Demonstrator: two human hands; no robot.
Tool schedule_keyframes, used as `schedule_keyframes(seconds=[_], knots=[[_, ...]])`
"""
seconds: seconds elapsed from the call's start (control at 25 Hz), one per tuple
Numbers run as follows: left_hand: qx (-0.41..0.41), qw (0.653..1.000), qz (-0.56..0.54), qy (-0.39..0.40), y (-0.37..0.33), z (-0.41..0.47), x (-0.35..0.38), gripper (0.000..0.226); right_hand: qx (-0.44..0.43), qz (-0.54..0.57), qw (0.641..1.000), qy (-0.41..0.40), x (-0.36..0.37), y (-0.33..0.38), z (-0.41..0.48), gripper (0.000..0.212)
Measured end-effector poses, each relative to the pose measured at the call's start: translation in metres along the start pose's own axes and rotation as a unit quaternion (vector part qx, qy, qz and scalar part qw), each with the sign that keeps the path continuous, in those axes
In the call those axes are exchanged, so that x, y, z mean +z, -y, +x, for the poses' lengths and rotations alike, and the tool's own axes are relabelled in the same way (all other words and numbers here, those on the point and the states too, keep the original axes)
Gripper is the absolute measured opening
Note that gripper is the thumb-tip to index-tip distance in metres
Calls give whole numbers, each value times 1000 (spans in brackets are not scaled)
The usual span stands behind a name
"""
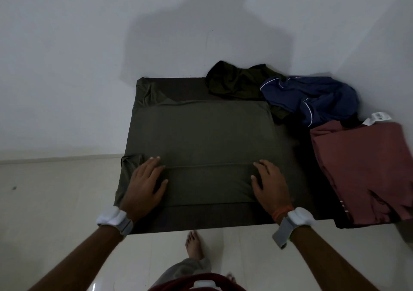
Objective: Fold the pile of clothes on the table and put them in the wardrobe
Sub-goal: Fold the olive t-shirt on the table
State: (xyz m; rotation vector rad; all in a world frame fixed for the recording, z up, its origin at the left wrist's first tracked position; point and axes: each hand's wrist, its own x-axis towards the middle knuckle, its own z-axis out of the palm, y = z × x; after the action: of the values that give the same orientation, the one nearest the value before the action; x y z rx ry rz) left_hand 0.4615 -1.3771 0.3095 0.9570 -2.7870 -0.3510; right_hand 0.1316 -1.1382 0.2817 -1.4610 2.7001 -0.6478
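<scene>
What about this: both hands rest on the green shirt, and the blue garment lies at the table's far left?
Wrong side: the head view shows the blue garment at the table's far right. The left hand and right hand do rest on the green shirt.

- The green shirt (199,132) is soft, smooth cloth, not shiny.
- The blue shorts (312,98) are slightly shiny cloth.
- The floor (55,201) is smooth, shiny tile.

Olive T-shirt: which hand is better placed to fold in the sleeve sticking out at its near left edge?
Left. The left hand rests on the olive T-shirt right beside that sleeve; the right hand rests on the shirt's opposite side, away from it.
</scene>
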Motion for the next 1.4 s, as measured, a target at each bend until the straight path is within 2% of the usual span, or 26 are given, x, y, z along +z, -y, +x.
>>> schedule_keyframes(seconds=[0.08, 0.24, 0.36, 0.44, 0.52, 0.6, 0.72, 0.8, 0.84, 0.96, 1.16, 1.4], knots=[[30, 999, 10, 8, -10, -16, 16, 60, 19, -16, 1000, 17, 14, 3, -22, 55], [45, 999, 6, 27, -6, -45, 21, 72, 50, -45, 996, 52, 18, -3, -42, 68], [68, 997, 3, 21, 7, -60, 8, 80, 44, -21, 997, 64, 8, -12, -51, 74], [71, 997, 10, 7, 14, -69, 4, 75, 13, 21, 997, 68, 0, -15, -63, 76], [77, 997, 22, -17, 22, -76, 5, 63, -16, 76, 995, 64, -6, -18, -75, 72], [90, 994, 42, -48, 28, -83, 8, 50, -21, 106, 993, 36, -11, -26, -80, 55], [93, 989, 80, -84, 35, -93, 7, 41, -20, 93, 995, -2, -18, -39, -83, 26], [83, 988, 92, -97, 34, -96, 0, 41, -28, 73, 997, -12, -22, -47, -86, 15], [80, 988, 94, -97, 33, -95, -4, 41, -33, 68, 997, -12, -22, -50, -86, 15], [68, 989, 103, -78, 28, -88, -13, 40, -42, 49, 998, -8, -21, -52, -85, 33], [18, 994, 101, -35, 19, -84, -19, 35, -36, 32, 999, -10, -27, -43, -83, 16], [13, 994, 93, -63, 14, -115, -20, 32, -41, 27, 998, -28, -31, -49, -103, 39]])
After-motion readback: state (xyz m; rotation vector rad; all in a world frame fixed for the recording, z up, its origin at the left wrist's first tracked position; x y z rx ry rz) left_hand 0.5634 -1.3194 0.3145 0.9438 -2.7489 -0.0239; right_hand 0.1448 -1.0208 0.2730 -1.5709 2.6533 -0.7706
